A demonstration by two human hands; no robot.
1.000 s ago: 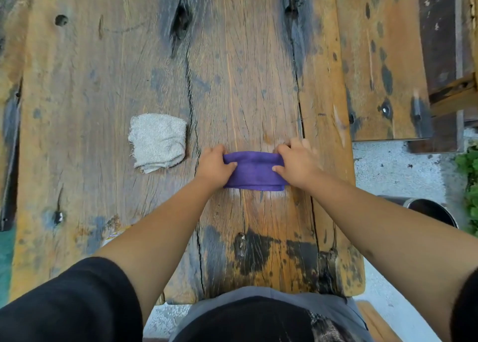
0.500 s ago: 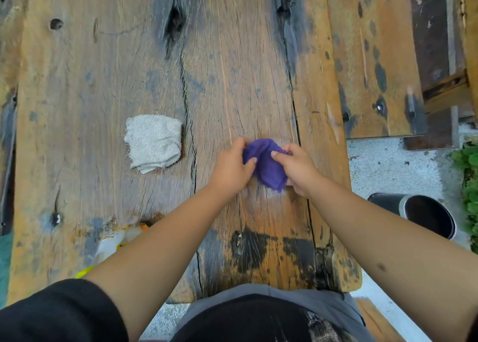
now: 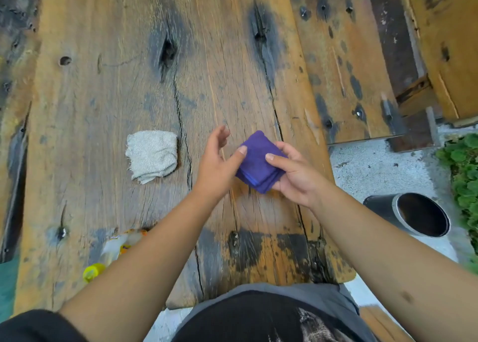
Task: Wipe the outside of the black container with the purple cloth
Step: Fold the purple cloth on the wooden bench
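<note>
The purple cloth (image 3: 257, 161) is folded into a small square and held just above the wooden table (image 3: 108, 103). My right hand (image 3: 294, 176) grips it from underneath with the thumb on top. My left hand (image 3: 219, 160) is beside it with fingers spread, only its thumb touching the cloth's left edge. The black container (image 3: 411, 213) lies on its side on the pale ground to the right of the table, its open mouth facing me, apart from both hands.
A folded grey cloth (image 3: 152, 155) lies on the table left of my hands. A small bottle with a yellow cap (image 3: 108, 256) lies near the front left edge. Green plants (image 3: 463, 171) grow at the far right. Another wooden board (image 3: 346, 64) adjoins on the right.
The purple cloth went from a long strip pressed on the table to a small folded square lifted in my right hand. My left hand has opened and eased off it.
</note>
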